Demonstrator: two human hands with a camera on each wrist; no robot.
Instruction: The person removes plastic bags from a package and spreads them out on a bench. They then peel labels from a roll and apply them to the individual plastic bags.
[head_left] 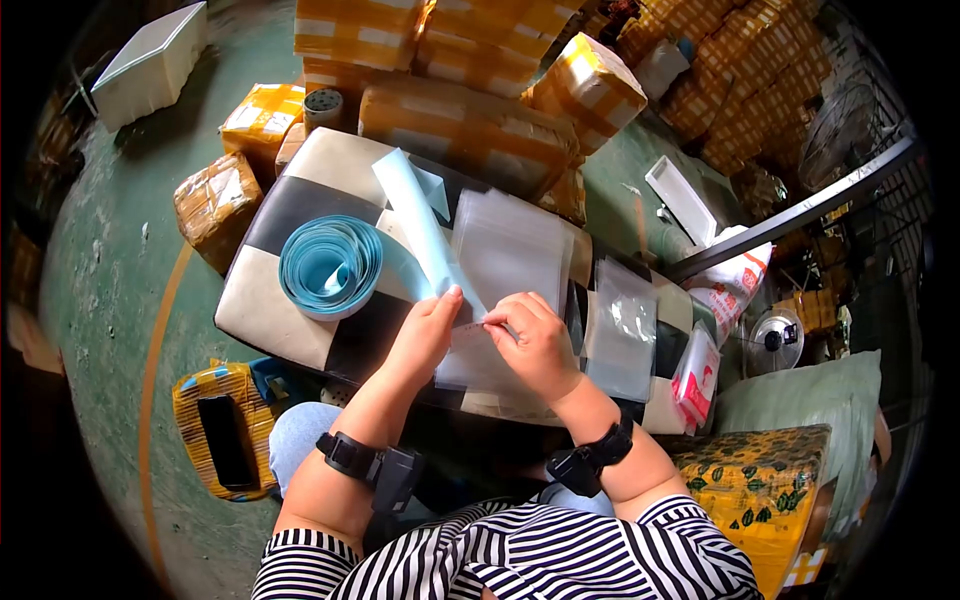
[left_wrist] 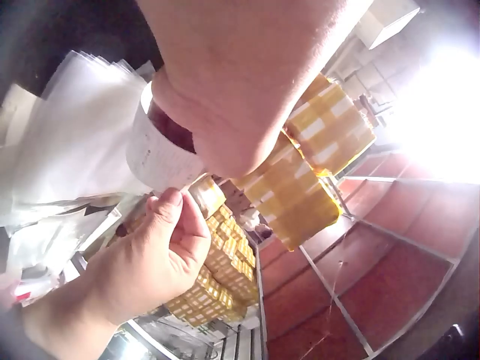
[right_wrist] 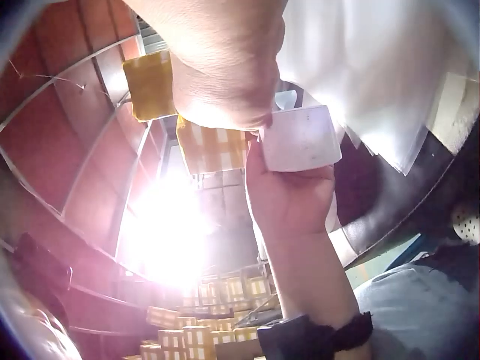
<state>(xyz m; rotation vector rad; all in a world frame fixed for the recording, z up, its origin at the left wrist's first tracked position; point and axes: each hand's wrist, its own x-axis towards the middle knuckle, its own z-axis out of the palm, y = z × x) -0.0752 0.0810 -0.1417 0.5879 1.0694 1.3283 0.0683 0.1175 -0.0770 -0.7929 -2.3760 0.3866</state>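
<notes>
A coiled roll of pale blue strip stands on the black-and-white checkered padded bench. From it a length of the strip runs up, folds over and comes down to both hands. My left hand grips this length with its thumb on top. Close to its right, my right hand pinches the strip's end between thumb and fingertips. In the right wrist view, the strip's white face carries faint small print. Clear plastic bags lie in a stack beneath and beyond the hands.
A second stack of clear bags lies at the bench's right, beside a red-and-white packet. Taped cartons stand behind the bench. A phone rests on a taped box at the left. A metal bar slants at right.
</notes>
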